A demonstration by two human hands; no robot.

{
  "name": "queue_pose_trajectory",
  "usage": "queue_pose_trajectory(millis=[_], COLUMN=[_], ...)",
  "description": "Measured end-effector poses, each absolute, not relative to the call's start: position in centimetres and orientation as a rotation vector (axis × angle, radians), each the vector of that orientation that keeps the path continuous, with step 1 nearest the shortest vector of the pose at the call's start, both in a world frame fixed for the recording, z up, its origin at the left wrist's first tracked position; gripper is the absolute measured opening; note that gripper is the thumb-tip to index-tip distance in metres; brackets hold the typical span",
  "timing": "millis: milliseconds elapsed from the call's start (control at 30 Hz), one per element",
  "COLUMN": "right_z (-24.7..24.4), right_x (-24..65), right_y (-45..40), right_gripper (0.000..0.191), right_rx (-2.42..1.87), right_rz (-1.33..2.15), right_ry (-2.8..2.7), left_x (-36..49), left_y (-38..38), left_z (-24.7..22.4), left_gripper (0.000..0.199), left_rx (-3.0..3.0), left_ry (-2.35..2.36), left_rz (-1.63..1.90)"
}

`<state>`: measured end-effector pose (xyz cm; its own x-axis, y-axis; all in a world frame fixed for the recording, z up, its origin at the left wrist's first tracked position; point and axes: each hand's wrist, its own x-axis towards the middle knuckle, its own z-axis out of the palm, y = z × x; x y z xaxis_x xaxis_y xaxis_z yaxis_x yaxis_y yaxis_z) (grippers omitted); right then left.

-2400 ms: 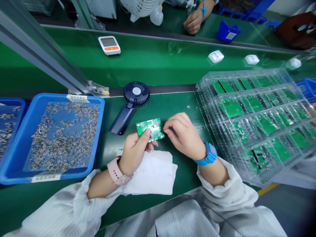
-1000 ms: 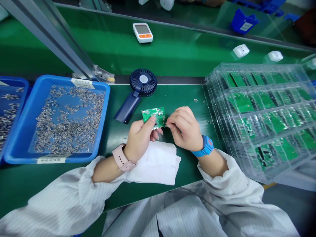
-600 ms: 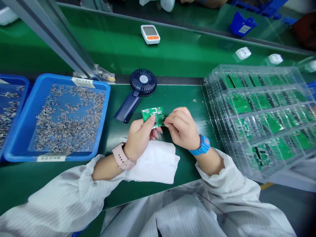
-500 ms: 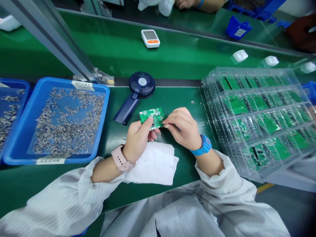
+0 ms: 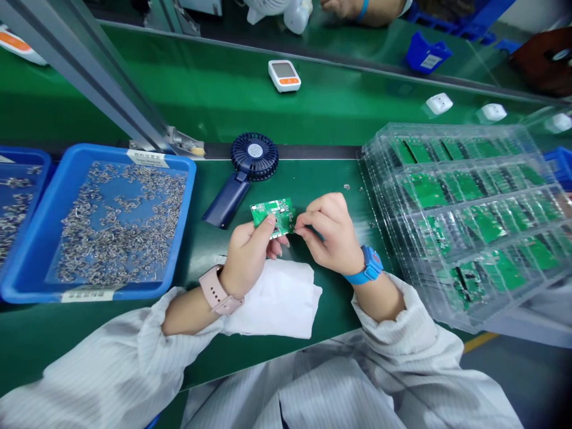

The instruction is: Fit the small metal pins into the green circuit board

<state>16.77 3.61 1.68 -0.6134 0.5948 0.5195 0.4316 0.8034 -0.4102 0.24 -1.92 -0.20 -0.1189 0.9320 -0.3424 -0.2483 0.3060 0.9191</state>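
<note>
A green circuit board [image 5: 283, 221] is held up over the bench by my left hand [image 5: 250, 250], thumb on its face and fingers beneath. My right hand [image 5: 328, 232] is closed in a pinch at the board's right edge. What sits between those fingertips, if anything, is too small to make out. Below the board lies a folded white cloth [image 5: 279, 304]. Behind my left hand rests a dark blue handheld fan [image 5: 254, 158].
Blue trays [image 5: 190, 202] of small bent metal pieces stand on the left. Stacked clear plastic trays [image 5: 375, 158] with circuit boards fill the right side. A metal post [image 5: 120, 83] rises at the left. Beyond are a white timer [image 5: 285, 76] and another person's arm [image 5: 379, 11].
The right thumb and fingertips have drawn together slightly at the board's edge. The left hand keeps its hold on the board. The camera view has shifted a little.
</note>
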Motion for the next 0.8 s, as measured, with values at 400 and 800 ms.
queue_pose_trajectory(millis=[400,800], right_z=[1.2,1.7], right_x=[16.8,23.8], right_y=[4.1,7.6], right_gripper=[0.007,0.012], right_rx=[-0.709,-1.419], right_rz=[0.444,0.142], right_ry=[-2.271,-2.186], left_x=[0.2,-0.2], left_y=[-1.8,-1.7], left_z=[-0.5,0.7], left_gripper=[0.041,0.034], left_rx=[0.657,0.447], left_ry=[1.271,1.177], left_rz=[1.190,1.313])
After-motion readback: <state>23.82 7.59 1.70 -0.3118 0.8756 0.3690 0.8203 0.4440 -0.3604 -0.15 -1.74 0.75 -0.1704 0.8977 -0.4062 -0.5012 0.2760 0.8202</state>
